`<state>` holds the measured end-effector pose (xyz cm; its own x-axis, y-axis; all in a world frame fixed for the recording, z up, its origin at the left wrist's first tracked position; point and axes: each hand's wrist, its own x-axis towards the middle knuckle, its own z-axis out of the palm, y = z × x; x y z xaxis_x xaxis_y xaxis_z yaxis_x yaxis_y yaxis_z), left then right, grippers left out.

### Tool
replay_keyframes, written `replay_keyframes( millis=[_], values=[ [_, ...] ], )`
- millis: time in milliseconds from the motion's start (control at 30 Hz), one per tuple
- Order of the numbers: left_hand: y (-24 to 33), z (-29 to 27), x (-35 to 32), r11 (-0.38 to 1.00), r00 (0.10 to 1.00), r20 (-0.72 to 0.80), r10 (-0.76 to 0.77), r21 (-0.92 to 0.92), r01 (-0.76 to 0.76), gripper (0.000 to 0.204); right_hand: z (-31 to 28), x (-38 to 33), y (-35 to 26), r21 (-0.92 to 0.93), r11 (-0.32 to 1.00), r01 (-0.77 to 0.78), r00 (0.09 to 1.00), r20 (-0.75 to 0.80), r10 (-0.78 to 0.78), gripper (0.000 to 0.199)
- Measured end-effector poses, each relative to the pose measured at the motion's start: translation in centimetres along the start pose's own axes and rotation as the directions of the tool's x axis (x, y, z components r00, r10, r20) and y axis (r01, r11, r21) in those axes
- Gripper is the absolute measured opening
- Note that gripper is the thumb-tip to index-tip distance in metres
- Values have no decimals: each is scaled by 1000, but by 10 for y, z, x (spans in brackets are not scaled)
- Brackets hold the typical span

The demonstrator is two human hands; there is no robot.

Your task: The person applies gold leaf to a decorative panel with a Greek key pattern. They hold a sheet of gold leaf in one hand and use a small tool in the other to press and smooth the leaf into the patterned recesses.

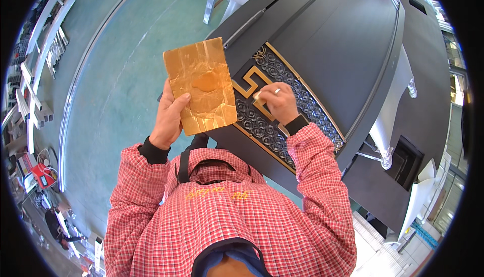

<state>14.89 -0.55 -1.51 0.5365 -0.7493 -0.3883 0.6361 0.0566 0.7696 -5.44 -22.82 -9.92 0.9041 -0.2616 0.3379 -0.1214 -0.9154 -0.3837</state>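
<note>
My left hand (169,118) holds up a creased, gold-coloured sheet (201,60), gripping its left edge with the thumb on top. A wet-looking orange-gold patch (205,81) lies on the middle of the sheet. My right hand (283,104), with a ring on one finger, is closed around a small pale pad (257,96) whose exact kind I cannot make out. It is at the gold angular fretwork (250,77) of a dark panel with carved swirls (313,106) and gold border strips. My fingers hide part of the fretwork.
The panel sits on a large dark door-like surface (348,30) with a long handle bar (245,27). Loose plastic film (389,95) hangs at the right. Green floor (136,75) lies to the left, with metal profiles (31,95) and a red device (44,175) beyond.
</note>
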Motion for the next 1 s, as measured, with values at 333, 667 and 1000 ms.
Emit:
replay_keyframes(
  millis=[333, 667, 1000],
  values=[
    [-3, -4, -3, 1000, 999, -32, 14, -10, -14, 51, 3, -4, -7, -14, 1000, 18, 999, 30, -18, 7],
    [-3, -4, -2, 1000, 1000, -6, -14, 18, 14, 55, -1, -9, 11, -49, 998, 38, 996, 79, -34, 13],
    [-6, 0, 7, 1000, 1000, 18, -10, 10, 10, 56, -31, 7, 20, 114, 931, -347, 911, -197, 363, 24]
  ],
)
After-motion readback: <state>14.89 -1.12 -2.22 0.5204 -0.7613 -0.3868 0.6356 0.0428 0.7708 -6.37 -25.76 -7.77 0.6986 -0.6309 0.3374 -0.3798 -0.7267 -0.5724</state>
